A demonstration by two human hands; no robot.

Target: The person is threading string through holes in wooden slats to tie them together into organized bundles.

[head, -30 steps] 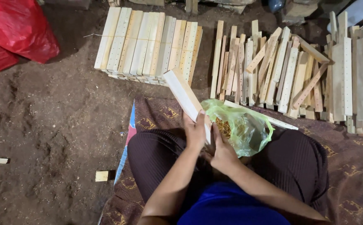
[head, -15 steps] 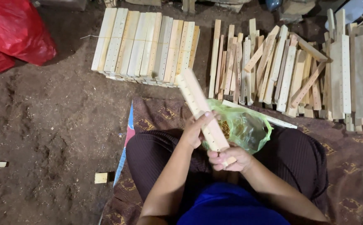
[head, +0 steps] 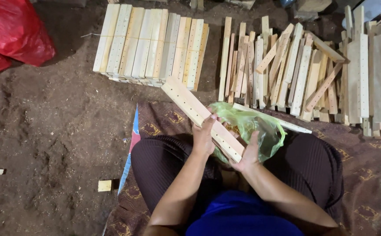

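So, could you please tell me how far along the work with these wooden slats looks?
Done, it seems: a neat stack of slats lies on the dirt ahead. In hand: the left hand and right hand grip one drilled slat over a green bag in the lap. Left: a loose pile of slats lies unsorted to the right.
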